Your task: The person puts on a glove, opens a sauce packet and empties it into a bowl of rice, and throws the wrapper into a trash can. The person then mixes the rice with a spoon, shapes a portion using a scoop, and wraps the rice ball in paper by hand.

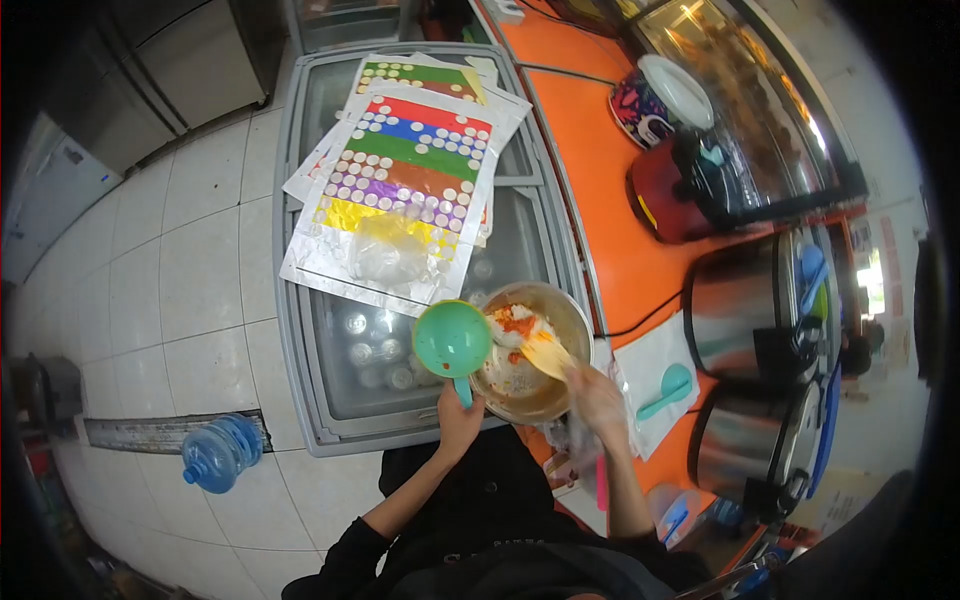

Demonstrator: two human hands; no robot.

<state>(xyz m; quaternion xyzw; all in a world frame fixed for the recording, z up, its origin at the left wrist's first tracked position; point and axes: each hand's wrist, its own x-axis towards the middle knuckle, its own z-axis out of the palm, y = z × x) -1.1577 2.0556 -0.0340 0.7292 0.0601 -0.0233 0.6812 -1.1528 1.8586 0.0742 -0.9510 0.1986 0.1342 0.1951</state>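
My left hand (461,417) is closed around the handle of a green plastic dipper (452,342), held at the left rim of a round metal bowl (575,322). A red-orange speck shows inside the dipper. My right hand (597,402) grips a pale yellow spatula (546,355), whose blade is down in the bowl. White food that looks like rice, mixed with red-orange bits (517,323), lies in the bowl. Clear plastic, partly blurred, hangs about my right hand; I cannot tell whether it is a glove or a bag.
The bowl stands on a glass-topped chest freezer (330,350) with cans inside. Foil-like printed sheets (400,170) lie behind it. At right, an orange counter (585,165) bears large cookers (740,305) and a turquoise ladle (668,390). A blue water jug (222,452) lies on the floor.
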